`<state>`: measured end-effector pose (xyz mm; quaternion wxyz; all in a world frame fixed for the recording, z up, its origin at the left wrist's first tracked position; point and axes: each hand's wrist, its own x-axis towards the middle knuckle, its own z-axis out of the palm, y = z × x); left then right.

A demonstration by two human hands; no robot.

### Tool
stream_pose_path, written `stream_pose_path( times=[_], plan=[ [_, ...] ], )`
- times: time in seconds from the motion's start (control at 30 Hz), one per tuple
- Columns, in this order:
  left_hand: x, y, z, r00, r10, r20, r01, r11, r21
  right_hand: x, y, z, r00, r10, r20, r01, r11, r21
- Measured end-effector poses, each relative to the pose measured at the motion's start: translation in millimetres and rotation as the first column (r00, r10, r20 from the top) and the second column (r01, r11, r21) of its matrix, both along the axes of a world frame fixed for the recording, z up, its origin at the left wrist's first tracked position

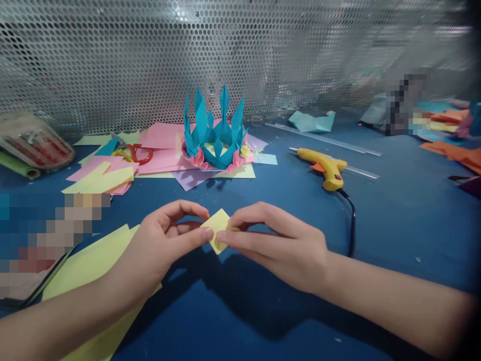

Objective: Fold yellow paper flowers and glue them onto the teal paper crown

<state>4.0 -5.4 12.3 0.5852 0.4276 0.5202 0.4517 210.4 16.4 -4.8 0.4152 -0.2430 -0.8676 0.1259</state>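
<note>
A small folded square of yellow paper is held up on its corner above the blue table. My left hand pinches its left side, thumb tip on the near face. From the right, my right hand grips the opposite side between thumb and fingers. Beyond them stands a crown-like papercraft with tall blue points and a ruffled pink base. A yellow hot glue gun lies to the right of it, its black cord running toward me. Larger yellow paper sheets lie under my left forearm.
Red-handled scissors rest among pink, yellow and purple papers at the back left. Clear glue sticks and a folded light-blue paper lie behind the glue gun. Orange paper scraps are at the far right. A perforated metal panel closes off the back.
</note>
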Motion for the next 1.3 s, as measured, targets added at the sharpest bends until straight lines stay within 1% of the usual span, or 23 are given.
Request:
stream_pose_path(
  times=[0.07, 0.13, 0.23, 0.33, 0.4, 0.5, 0.67, 0.83, 0.93, 1.0, 1.07, 1.13, 1.2, 1.3],
  plan=[
    [-1.1, 1.2, -1.8, 0.999, 0.033, 0.042, -0.032, 0.999, -0.026, -0.9, 3.5, -2.0, 1.000, 0.021, -0.012, -0.020, 0.999, 0.046],
    [-3.0, 1.4, -4.1, 0.998, 0.042, 0.037, -0.040, 0.998, -0.045, -1.4, 8.3, -4.4, 0.999, 0.029, -0.032, -0.028, 0.999, 0.045],
    [-5.5, 1.5, -8.7, 0.999, 0.028, 0.035, -0.025, 0.996, -0.086, -2.4, 14.1, -6.5, 0.997, 0.018, -0.078, -0.021, 0.999, -0.044],
    [-6.3, 1.1, -13.2, 0.998, 0.020, 0.060, -0.014, 0.994, -0.106, -4.8, 14.9, -6.0, 0.993, 0.015, -0.120, -0.035, 0.985, -0.166],
    [-6.4, 0.3, -15.4, 0.998, 0.008, 0.068, -0.003, 0.997, -0.079, -7.0, 13.4, -5.2, 0.991, -0.004, -0.134, -0.030, 0.966, -0.256],
    [-7.1, -0.7, -17.8, 0.997, -0.016, 0.076, 0.019, 0.999, -0.041, -10.1, 11.0, -5.1, 0.988, -0.044, -0.149, -0.011, 0.936, -0.351],
    [-9.0, 0.6, -20.4, 0.998, 0.007, 0.057, -0.003, 0.998, -0.068, -13.8, 10.5, -7.0, 0.984, -0.089, -0.155, 0.008, 0.889, -0.458],
    [-8.5, 2.4, -20.9, 0.998, -0.007, 0.067, 0.012, 0.997, -0.072, -15.6, 9.9, -7.0, 0.974, -0.116, -0.193, 0.003, 0.865, -0.502],
    [-7.5, 2.2, -19.4, 0.998, -0.019, 0.059, 0.023, 0.997, -0.067, -15.1, 9.2, -7.1, 0.970, -0.122, -0.208, 0.009, 0.880, -0.474],
    [-6.9, 2.2, -18.2, 0.999, -0.009, 0.048, 0.011, 0.999, -0.054, -14.9, 9.1, -7.4, 0.965, -0.122, -0.233, 0.007, 0.896, -0.443],
    [-6.9, 2.6, -17.8, 1.000, 0.001, 0.030, 0.000, 0.999, -0.040, -15.3, 9.4, -7.6, 0.959, -0.118, -0.259, -0.008, 0.899, -0.438],
    [-7.3, 3.0, -18.5, 1.000, -0.006, 0.011, 0.006, 1.000, -0.030, -15.9, 10.0, -7.3, 0.955, -0.097, -0.280, -0.049, 0.880, -0.473],
    [-8.0, 3.0, -19.9, 1.000, -0.021, 0.011, 0.021, 1.000, -0.019, -16.3, 10.6, -6.6, 0.955, -0.068, -0.289, -0.098, 0.847, -0.523],
    [-8.3, 2.3, -21.4, 0.999, -0.022, 0.035, 0.022, 1.000, -0.009, -15.6, 11.2, -5.4, 0.971, -0.034, -0.237, -0.112, 0.809, -0.576]
  ],
)
